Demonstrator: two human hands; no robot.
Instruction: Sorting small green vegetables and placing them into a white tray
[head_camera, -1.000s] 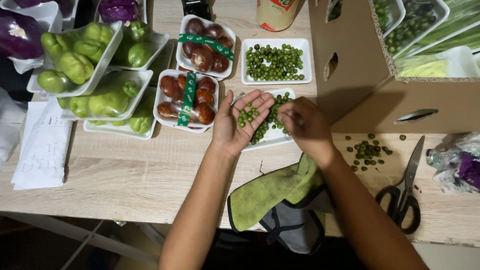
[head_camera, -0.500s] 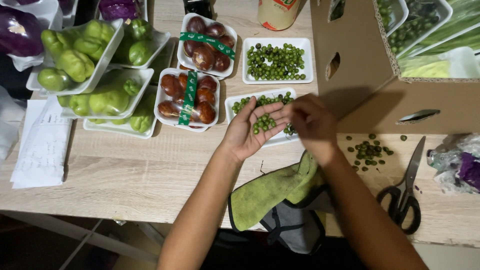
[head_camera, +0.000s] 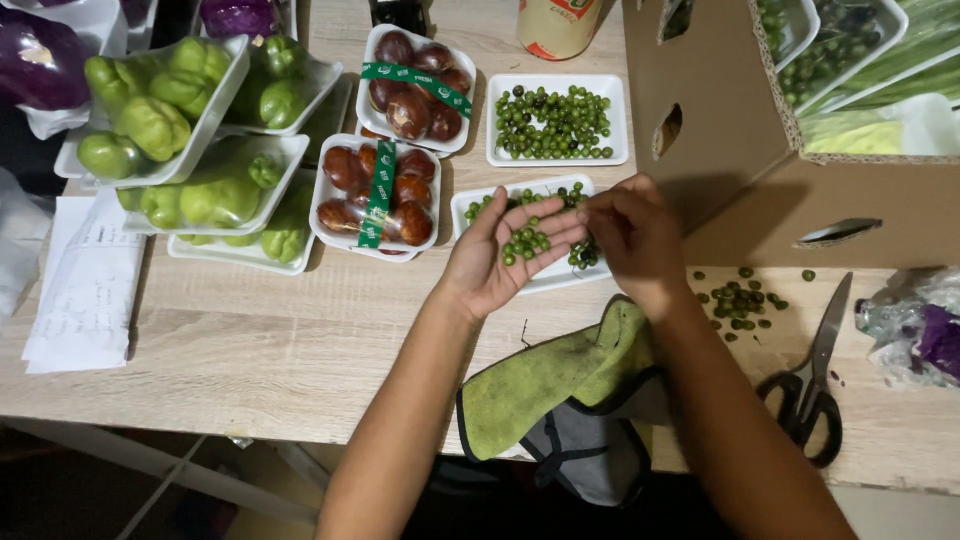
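Cupping small green berries (head_camera: 527, 243), the left hand (head_camera: 505, 262) lies flat-open; the right hand (head_camera: 630, 235) pinches some (light, round, roll-prone) over the white tray (head_camera: 462, 204).

Right hand (head_camera: 632, 235) hides fingertips — tray (head_camera: 470, 205) half covered.

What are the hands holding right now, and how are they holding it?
The left hand cups a small pile of green berries loose in its open palm, over a white tray. The right hand reaches its fingertips toward them; whether it pinches one cannot be told.
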